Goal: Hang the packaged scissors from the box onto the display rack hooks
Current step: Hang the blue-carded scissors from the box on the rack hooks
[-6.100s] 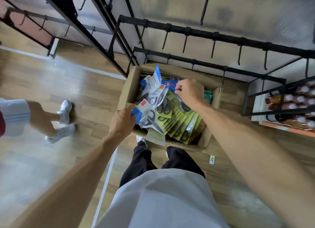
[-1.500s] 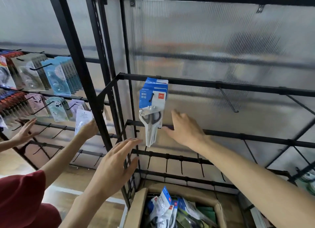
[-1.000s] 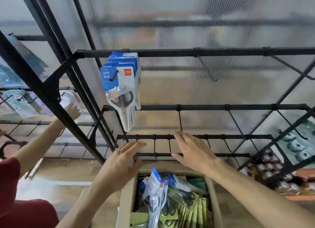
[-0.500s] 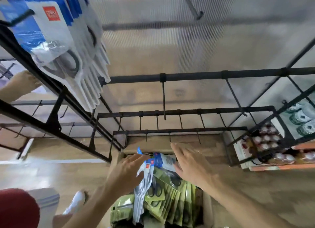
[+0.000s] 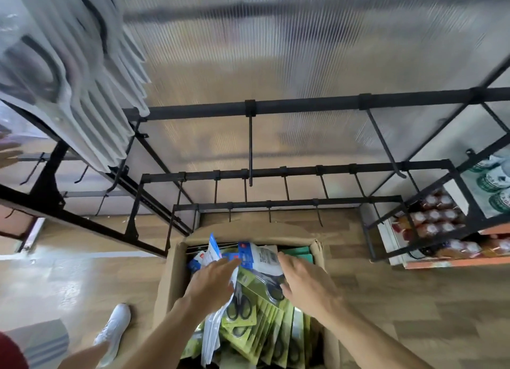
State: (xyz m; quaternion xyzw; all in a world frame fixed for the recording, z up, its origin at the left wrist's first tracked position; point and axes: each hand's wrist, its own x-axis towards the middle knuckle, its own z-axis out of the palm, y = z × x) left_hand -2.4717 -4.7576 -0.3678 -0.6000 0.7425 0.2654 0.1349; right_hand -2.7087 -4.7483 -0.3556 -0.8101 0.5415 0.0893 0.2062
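Scissors packs [image 5: 256, 316] fill the cardboard box [image 5: 168, 283] under my hands: green cards with black-handled scissors, plus blue-and-white ones [image 5: 254, 258] beyond my fingertips. The green packs lie overlapped, long axes running away from me, handles nearer my palms. My left hand [image 5: 212, 283] and right hand [image 5: 303, 283] are spread flat, gripping nothing, just over the packs. Half a second ago they were higher, only reaching the box rim. Hung packs [image 5: 82, 73] dangle up left.
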